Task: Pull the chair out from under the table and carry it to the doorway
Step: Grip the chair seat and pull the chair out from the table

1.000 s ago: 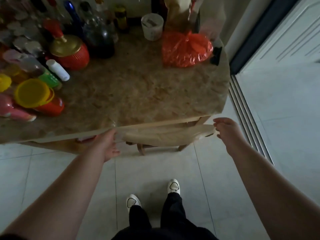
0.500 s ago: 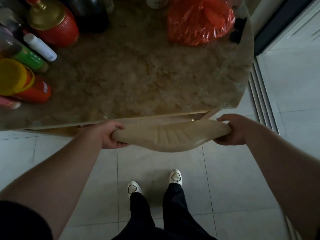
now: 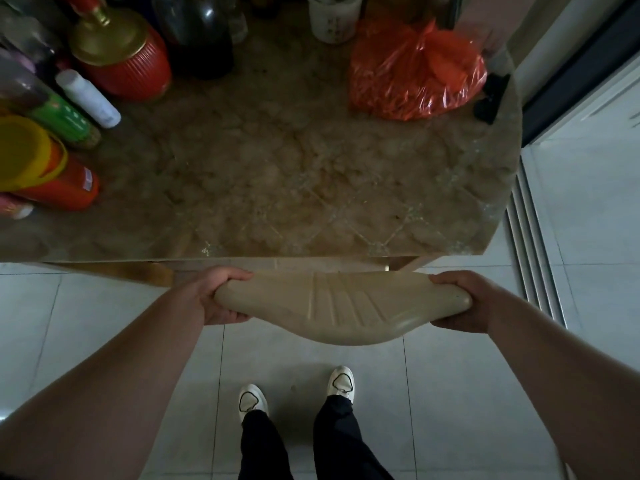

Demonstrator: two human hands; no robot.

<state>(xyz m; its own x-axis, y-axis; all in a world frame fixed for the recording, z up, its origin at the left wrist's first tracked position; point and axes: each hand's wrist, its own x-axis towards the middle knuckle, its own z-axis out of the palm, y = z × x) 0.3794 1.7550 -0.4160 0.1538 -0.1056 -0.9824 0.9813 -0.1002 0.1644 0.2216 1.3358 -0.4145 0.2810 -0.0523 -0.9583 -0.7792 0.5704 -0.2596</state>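
The chair (image 3: 343,308) shows only its curved beige top rail, just in front of the near edge of the brown marble table (image 3: 294,188). Its seat and legs are hidden under the table and behind the rail. My left hand (image 3: 216,296) is closed around the rail's left end. My right hand (image 3: 464,303) is closed around its right end. Both arms reach forward from the bottom corners. My feet in white shoes (image 3: 298,393) stand on the pale tiled floor right behind the chair.
Bottles and jars (image 3: 72,109) crowd the table's left and back, with a red plastic bag (image 3: 415,71) and a white cup (image 3: 334,17) at the back right. A sliding-door floor track (image 3: 533,258) and dark door frame (image 3: 581,74) lie to the right.
A second ago my hands were open, reaching for the rail under the table edge. They have since closed on both ends, and the rail now sits slightly nearer to me.
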